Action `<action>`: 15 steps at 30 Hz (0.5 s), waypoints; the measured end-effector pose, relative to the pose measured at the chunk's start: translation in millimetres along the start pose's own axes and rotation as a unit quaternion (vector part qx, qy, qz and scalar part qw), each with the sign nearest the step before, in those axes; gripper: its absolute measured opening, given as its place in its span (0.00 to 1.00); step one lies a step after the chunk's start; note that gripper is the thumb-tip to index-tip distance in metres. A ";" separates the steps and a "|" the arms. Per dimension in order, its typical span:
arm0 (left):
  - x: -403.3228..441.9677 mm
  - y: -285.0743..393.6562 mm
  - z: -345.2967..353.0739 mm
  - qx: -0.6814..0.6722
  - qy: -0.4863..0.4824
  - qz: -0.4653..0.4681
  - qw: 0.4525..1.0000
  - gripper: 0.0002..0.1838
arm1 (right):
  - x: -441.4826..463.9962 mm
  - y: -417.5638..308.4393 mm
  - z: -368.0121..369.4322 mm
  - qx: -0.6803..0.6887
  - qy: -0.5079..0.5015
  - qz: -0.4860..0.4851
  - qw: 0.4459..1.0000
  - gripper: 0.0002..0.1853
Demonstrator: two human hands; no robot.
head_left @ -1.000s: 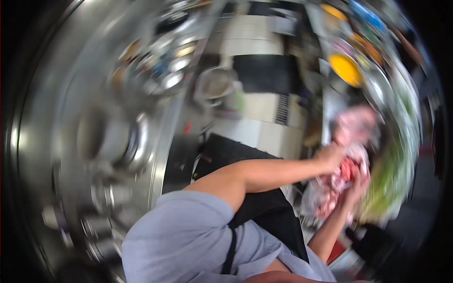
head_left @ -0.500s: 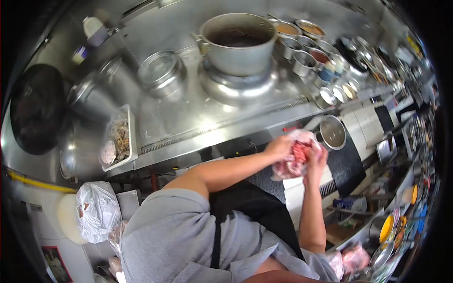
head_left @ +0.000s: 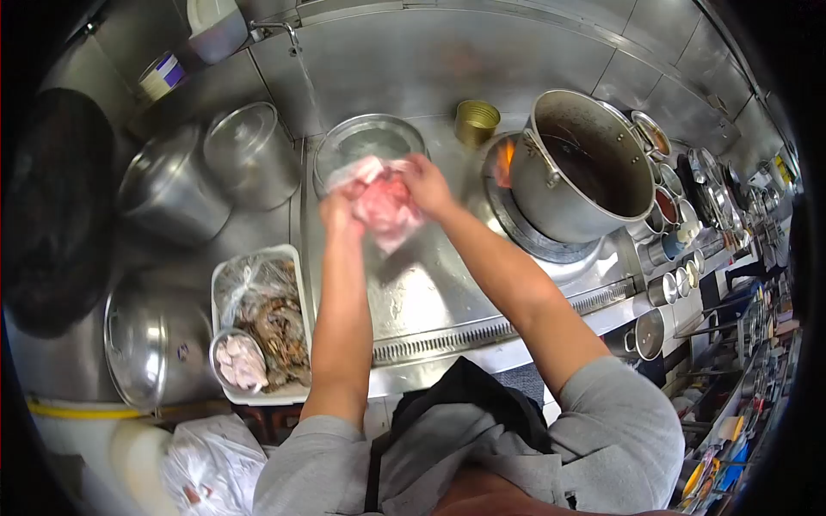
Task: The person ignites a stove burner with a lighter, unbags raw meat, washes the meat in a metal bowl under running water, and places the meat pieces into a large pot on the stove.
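A clear plastic bag of raw red meat (head_left: 385, 211) hangs over the steel counter, between my two hands. My left hand (head_left: 341, 210) grips the bag's left side. With fingers closed on its upper right side, my right hand (head_left: 430, 186) holds the same bag. The bag is a little blurred, and its top looks bunched. Just behind it stands a round metal pot (head_left: 322, 160) of water, partly covered from view by the bag and hands. A thin stream runs from the tap (head_left: 292, 38) at the back.
A large pot (head_left: 559, 202) of dark liquid stands on the burner at right, with a flame (head_left: 505, 163) beside it. A gold can (head_left: 476, 123) is behind. At left are a white tray (head_left: 292, 395) of bagged brown food, a bowl of pale pieces (head_left: 241, 361) and lidded pots (head_left: 176, 185).
My view has turned left. Both hands have carried the meat bag from beyond the counter's front edge, at right, to above the counter near the water pot. Both still hold it.
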State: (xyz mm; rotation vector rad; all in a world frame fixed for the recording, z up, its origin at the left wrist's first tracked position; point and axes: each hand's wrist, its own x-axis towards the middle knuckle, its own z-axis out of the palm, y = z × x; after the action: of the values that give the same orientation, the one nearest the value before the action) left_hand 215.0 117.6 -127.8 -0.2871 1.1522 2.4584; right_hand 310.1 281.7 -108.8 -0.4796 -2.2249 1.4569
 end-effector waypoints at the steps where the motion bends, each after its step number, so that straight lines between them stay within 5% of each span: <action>1: 20.8 16.3 7.8 -0.030 -0.026 -0.028 0.999 0.10 | 25.1 6.2 14.4 0.000 0.004 0.003 1.000 0.24; 4: 89.4 29.7 34.4 0.063 -0.025 0.011 0.998 0.08 | 83.7 23.3 51.6 0.002 0.031 0.115 0.993 0.26; 7: 160.1 30.6 44.3 0.129 -0.041 0.011 0.991 0.10 | 80.8 -5.9 48.8 0.038 -0.021 0.125 0.991 0.27; 8: 177.7 33.2 47.1 0.152 -0.053 0.016 0.987 0.11 | 101.1 46.5 63.9 0.014 -0.035 0.044 0.998 0.29; 13: 177.0 76.5 52.4 0.088 -0.188 0.026 0.978 0.09 | 44.0 49.1 20.8 0.146 -0.154 0.186 0.959 0.32; 15: 157.4 69.9 41.6 0.134 -0.125 0.089 0.979 0.04 | 14.8 64.9 -0.9 0.176 -0.166 0.203 0.949 0.30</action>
State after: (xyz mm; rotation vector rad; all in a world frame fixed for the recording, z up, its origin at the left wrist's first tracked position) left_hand 42.4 152.8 -108.4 0.2071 1.4260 2.3610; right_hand 301.3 314.9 -165.8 -0.6347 -2.1118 2.2446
